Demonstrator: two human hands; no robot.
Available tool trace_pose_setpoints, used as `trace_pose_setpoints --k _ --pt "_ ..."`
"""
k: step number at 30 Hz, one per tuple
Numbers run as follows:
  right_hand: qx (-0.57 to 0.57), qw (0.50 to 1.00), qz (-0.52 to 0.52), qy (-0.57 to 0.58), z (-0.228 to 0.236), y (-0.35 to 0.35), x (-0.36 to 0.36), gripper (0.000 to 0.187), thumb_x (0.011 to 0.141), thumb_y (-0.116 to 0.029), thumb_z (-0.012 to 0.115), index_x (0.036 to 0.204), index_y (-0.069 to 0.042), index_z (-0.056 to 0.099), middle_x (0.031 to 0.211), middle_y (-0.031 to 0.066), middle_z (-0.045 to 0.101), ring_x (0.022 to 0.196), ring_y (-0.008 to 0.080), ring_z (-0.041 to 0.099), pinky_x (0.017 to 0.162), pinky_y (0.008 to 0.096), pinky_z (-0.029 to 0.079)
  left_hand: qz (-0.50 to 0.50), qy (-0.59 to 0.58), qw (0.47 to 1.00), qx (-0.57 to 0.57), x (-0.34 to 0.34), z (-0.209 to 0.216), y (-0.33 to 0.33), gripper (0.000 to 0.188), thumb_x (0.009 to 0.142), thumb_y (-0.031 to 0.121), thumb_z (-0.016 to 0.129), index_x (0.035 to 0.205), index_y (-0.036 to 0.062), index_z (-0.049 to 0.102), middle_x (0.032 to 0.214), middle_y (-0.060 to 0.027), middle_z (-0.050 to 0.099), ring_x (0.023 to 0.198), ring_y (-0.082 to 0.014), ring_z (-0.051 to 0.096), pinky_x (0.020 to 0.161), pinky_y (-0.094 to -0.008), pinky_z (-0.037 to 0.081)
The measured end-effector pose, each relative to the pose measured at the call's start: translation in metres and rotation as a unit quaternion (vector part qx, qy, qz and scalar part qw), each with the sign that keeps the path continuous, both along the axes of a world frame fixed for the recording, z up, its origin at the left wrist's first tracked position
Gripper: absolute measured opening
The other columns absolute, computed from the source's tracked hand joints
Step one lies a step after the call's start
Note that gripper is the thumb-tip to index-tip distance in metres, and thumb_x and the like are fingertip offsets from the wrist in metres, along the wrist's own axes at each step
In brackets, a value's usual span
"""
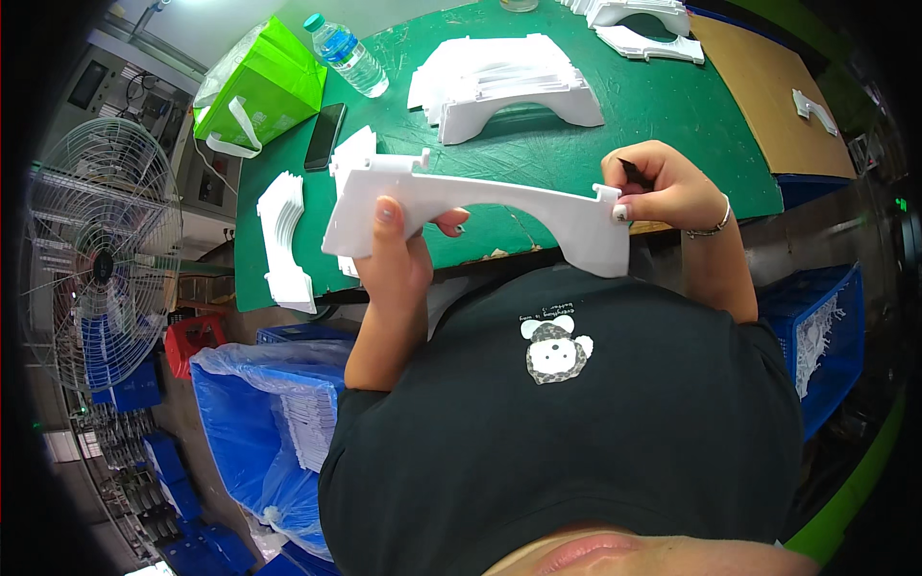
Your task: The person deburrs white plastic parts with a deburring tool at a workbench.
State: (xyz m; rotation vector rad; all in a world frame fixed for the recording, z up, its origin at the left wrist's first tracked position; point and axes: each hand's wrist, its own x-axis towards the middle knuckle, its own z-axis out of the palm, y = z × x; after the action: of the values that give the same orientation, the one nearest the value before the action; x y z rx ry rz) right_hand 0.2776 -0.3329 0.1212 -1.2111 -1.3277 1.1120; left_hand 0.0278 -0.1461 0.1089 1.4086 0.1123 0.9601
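A white moulded plastic part [480,195] with a wide arched cutout and small clip tabs at its top corners is held up in front of my chest. My left hand [401,252] grips its left end, thumb on the near face and fingers behind. At the other end my right hand [663,187] is closed, its thumb against the part beside the corner tab. A thin dark tool [634,175] pokes out of my right fingers; the rest of it is hidden in the hand. Past the held part, a stack of similar white parts [509,86] stands on the green table [663,120].
More white parts [284,240] are stacked at the table's left, others [643,29] at the far right. A phone [326,136], water bottle [348,60] and green bag [274,82] sit far left. Blue crates [226,413] flank me; a fan [106,254] stands left. Cardboard [768,96] lies right.
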Motion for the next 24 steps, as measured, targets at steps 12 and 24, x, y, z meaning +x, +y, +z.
trace_pose_setpoints --k 12,24 --pt "0.104 0.961 -0.13 -0.22 -0.012 0.038 -0.066 0.015 0.089 -0.013 0.066 0.089 0.001 0.06 0.073 0.0055 0.055 0.063 0.0161 0.045 0.058 0.0296 0.041 0.022 0.074 0.996 -0.046 0.05 -0.015 -0.016 0.048 0.105 0.04 0.038 0.123 -0.0031 0.046 0.074 -0.0065 0.056 0.071 -0.0124 0.053 0.06 -0.0276 0.043" --pt "0.123 0.976 -0.064 -0.167 -0.014 0.045 -0.063 0.021 0.096 -0.018 0.051 0.094 0.002 0.057 0.078 0.0147 0.057 0.07 0.0254 0.053 0.066 0.0341 0.044 -0.023 0.139 0.985 0.101 0.054 0.003 -0.008 0.036 0.104 0.031 0.047 0.116 -0.002 0.056 0.064 0.0051 0.043 0.057 -0.0018 0.037 0.052 -0.0194 0.029"
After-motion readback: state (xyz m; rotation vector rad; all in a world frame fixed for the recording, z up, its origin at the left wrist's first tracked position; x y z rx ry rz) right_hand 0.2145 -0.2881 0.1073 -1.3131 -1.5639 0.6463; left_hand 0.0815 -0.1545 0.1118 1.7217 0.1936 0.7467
